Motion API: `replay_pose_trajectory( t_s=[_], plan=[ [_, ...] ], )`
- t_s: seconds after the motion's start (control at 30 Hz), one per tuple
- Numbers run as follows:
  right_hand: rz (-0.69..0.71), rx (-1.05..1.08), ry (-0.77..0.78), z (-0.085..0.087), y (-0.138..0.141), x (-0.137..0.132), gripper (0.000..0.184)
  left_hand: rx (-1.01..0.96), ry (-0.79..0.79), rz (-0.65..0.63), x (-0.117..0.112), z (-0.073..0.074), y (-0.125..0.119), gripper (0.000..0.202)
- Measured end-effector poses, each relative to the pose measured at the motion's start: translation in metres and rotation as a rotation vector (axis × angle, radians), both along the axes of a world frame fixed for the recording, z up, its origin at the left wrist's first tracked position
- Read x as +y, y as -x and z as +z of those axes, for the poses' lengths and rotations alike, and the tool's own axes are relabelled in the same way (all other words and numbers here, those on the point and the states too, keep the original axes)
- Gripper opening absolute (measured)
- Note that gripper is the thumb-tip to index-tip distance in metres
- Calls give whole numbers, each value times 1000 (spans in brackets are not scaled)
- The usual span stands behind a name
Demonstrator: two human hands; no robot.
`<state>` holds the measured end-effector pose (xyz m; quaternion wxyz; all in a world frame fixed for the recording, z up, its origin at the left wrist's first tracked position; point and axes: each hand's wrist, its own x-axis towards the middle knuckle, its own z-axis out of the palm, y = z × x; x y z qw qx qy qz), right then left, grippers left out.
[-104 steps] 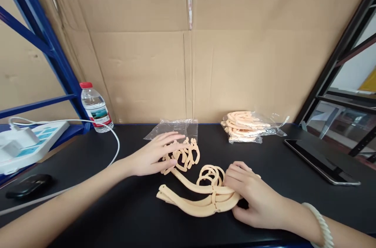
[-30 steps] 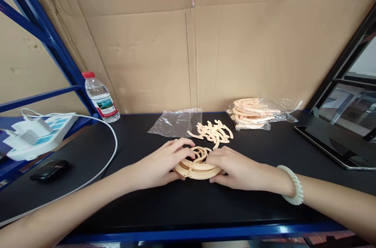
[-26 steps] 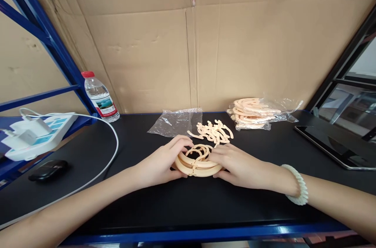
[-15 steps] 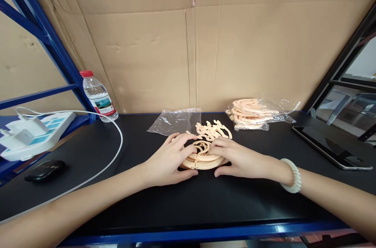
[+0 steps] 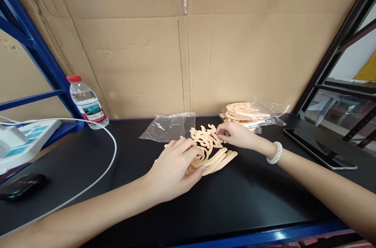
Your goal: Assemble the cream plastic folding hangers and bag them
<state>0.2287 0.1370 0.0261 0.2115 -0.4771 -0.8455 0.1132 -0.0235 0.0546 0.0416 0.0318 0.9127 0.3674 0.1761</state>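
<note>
Long, pale wood-coloured curved strips with small holes at their ends lie fanned out on the black table. My left hand curls over their left ends, its thumb along the near side and its fingers over the top. Behind them is a heap of small S-shaped pale pieces. My right hand is at the right edge of this heap, thumb and fingers pinched together; its fingers hide whatever is between them. A white coiled band circles the right wrist.
A flat clear plastic bag lies behind the heap. Another bag of pale pieces sits at the back right, near a tablet. On the left are a water bottle, a white cable, a power strip and a black mouse.
My right hand has left the long strips and moved back and right to the small pieces. The strips' right ends have spread apart. My left hand stays on them; the view has shifted slightly.
</note>
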Motion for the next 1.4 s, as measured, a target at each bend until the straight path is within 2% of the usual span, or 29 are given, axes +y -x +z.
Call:
replay_pose_trajectory(
  t_s=[0.2, 0.33, 0.43, 0.53, 0.67, 0.87, 1.07, 1.4],
  plan=[
    [-209, -116, -20, 2, -6, 7, 19, 3, -9, 6, -1, -7, -10, 21],
    [-266, -167, -32, -7, -10, 3, 20, -74, -40, -38, -5, -12, -7, 17],
    [-252, -191, -56, -16, -11, -4, 28, -154, -82, -80, -9, -16, -3, 20],
    [-213, -203, -60, -22, -13, -9, 23, -195, -109, -100, -10, -19, 1, 23],
    [-257, -193, -69, -22, -22, -12, 19, -217, -105, -109, -10, -19, 0, 24],
    [-271, -158, -65, -15, -36, -10, 22, -197, -13, -30, -6, -19, -1, 22],
    [-239, -165, -44, -22, -35, -4, 30, -177, 45, 12, -2, -19, -2, 19],
    [-214, -166, -101, -34, -32, 3, 16, -208, 21, 36, 2, -26, -4, 17]
  ],
)
